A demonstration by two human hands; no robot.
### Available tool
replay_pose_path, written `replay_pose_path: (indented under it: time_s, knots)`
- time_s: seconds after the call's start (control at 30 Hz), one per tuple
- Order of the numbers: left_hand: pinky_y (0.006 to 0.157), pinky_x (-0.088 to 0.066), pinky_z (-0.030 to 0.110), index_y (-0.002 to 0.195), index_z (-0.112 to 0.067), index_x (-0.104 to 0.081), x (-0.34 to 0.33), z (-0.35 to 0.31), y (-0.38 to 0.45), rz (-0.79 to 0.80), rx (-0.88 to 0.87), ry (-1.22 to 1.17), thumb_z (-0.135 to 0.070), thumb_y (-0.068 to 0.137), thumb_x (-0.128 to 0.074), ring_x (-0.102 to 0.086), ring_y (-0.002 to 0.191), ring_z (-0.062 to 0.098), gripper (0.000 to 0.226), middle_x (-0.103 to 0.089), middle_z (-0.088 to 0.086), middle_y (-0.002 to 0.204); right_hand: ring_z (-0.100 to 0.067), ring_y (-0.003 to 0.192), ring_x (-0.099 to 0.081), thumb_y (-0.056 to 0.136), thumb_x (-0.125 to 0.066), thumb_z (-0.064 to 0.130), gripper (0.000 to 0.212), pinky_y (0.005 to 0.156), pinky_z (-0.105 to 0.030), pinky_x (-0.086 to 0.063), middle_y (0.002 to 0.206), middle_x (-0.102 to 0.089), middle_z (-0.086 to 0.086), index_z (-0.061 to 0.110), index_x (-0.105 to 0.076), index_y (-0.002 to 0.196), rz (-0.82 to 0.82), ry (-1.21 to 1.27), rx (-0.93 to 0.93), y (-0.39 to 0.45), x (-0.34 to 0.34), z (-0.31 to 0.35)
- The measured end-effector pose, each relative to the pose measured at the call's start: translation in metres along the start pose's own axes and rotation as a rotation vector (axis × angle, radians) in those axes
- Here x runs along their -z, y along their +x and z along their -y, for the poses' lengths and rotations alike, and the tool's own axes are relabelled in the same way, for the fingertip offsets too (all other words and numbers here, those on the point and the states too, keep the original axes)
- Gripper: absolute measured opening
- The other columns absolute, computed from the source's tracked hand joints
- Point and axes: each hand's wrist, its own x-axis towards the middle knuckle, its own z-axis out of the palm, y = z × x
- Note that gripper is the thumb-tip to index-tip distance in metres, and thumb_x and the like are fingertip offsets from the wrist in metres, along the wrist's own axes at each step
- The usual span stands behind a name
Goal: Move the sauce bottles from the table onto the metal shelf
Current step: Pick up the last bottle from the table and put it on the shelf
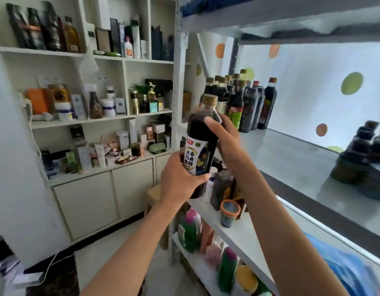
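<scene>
Both hands hold one sauce bottle [200,146] upright in the air at the front edge of the metal shelf [291,159]: the left hand [180,180] curls round its lower body below the white label, and the right hand [224,133] wraps its dark shoulder with the thumb on the front. The bottle is full of dark liquid under a gold cap. Beyond the right hand a cluster of dark bottles [242,101] stands on the shelf board (some gold-capped, some red-capped), and below that hand an orange-rimmed jar [229,212] sits on a lower board.
</scene>
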Motion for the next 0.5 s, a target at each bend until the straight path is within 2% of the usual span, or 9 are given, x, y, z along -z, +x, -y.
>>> replay_pose_path:
  time_s: [0.1, 0.2, 0.3, 0.37, 0.43, 0.5]
  knots:
    - [0.071, -0.051, 0.025, 0.102, -0.031, -0.056, -0.017, -0.003, 0.044, 0.045, -0.044, -0.061, -0.05, 0.05, -0.089, -0.061, 0.081, 0.003, 0.064, -0.064, -0.016, 0.09, -0.001, 0.104, -0.064, 0.099, -0.046, 0.045, 0.029, 0.087, -0.024, -0.05, 0.112, -0.069, 0.011, 0.03, -0.06, 0.119, -0.044, 0.019, 0.015, 0.028, 0.007, -0.007]
    - [0.071, -0.055, 0.031, 0.101, -0.03, -0.054, -0.033, -0.004, 0.088, 0.065, -0.082, -0.118, -0.049, 0.05, -0.091, -0.063, 0.082, 0.007, 0.066, -0.064, -0.014, 0.091, -0.001, 0.1, -0.061, 0.105, -0.032, 0.04, 0.034, 0.092, -0.029, -0.047, 0.106, -0.068, 0.009, 0.031, -0.065, 0.104, -0.192, -0.068, -0.019, 0.066, 0.015, -0.028]
    - [0.067, -0.051, 0.024, 0.102, -0.028, -0.054, -0.046, -0.009, 0.129, 0.086, -0.15, -0.16, -0.05, 0.05, -0.091, -0.063, 0.084, 0.007, 0.067, -0.064, -0.014, 0.093, -0.019, 0.1, -0.061, 0.101, -0.043, 0.032, 0.029, 0.096, -0.042, -0.047, 0.105, -0.068, -0.006, 0.016, -0.067, 0.099, -0.378, -0.382, -0.139, 0.096, 0.036, -0.056]
    - [0.068, -0.047, 0.019, 0.103, -0.028, -0.055, -0.051, -0.011, 0.152, 0.097, -0.198, -0.183, -0.051, 0.051, -0.09, -0.063, 0.084, 0.006, 0.066, -0.065, -0.014, 0.094, -0.028, 0.106, -0.059, 0.094, -0.052, 0.02, 0.025, 0.091, -0.037, -0.046, 0.116, -0.066, -0.013, 0.007, -0.066, 0.11, -0.457, -0.658, -0.261, 0.107, 0.055, -0.073]
    - [0.07, -0.046, 0.019, 0.102, -0.029, -0.056, -0.058, -0.011, 0.172, 0.107, -0.224, -0.228, -0.048, 0.053, -0.09, -0.062, 0.083, 0.005, 0.063, -0.064, -0.016, 0.09, -0.029, 0.116, -0.056, 0.087, -0.055, 0.013, 0.037, 0.09, -0.031, -0.043, 0.128, -0.061, -0.012, 0.008, -0.062, 0.124, -0.451, -0.872, -0.354, 0.112, 0.071, -0.087]
    - [0.069, -0.044, 0.018, 0.099, -0.027, -0.056, -0.072, -0.012, 0.193, 0.133, -0.237, -0.253, -0.046, 0.054, -0.091, -0.06, 0.081, 0.004, 0.06, -0.061, -0.018, 0.085, -0.031, 0.118, -0.055, 0.086, -0.054, 0.012, 0.043, 0.093, -0.032, -0.044, 0.132, -0.058, -0.012, 0.009, -0.059, 0.128, -0.45, -1.009, -0.422, 0.12, 0.084, -0.103]
